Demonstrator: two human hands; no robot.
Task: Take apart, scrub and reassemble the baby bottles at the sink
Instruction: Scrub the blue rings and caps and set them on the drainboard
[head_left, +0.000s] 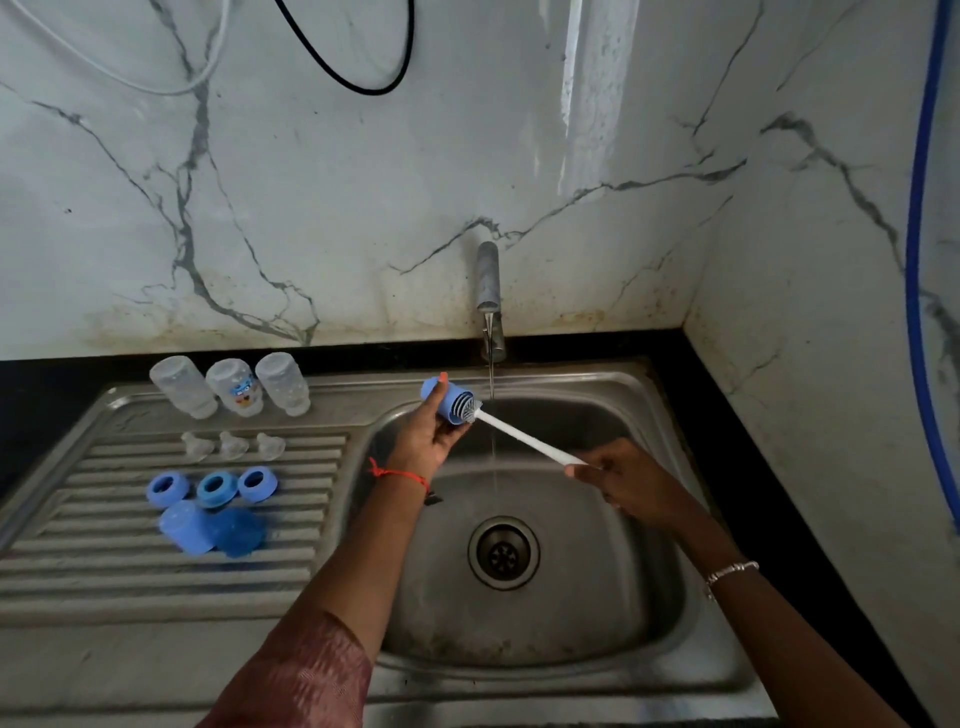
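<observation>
Gripping a blue cap (448, 404) in the left hand (423, 441), curling the fingers round its wall. Holding it on its side above the left rim of the sink basin (597, 613), with the open end facing right. Pinching the near end of the white handle of the bottle brush (530, 442) in the right hand (623, 483), clamping the fingers on it above the middle of the basin. Angling the handle up and to the left, and placing the grey bristle head (470, 411) at the mouth of the cap, partly inside it. Running a thin water stream (492, 452) from the tap (489, 291) into the basin, just to the right of the bristle head, toward the drain (503, 553).

Storing the remaining parts in rows on the ribbed drainboard (130, 587) to the left, well apart from both hands.
- Back row: lining up three clear bottle bodies (235, 387) side by side, the middle one carrying a coloured print.
- Second row: spacing out three clear teats (232, 445).
- Third row: setting three blue screw rings (215, 488) close together.
- Front row: laying a paler cap (186, 527) on its side, touching a darker cap (240, 532) to its right.

Bordering the sink at the back and right with a black worktop (732, 467). Wearing a red thread (400, 473) on the left wrist, a bracelet (730, 570) on the right wrist and a patterned sleeve (311, 670) on the left forearm.
</observation>
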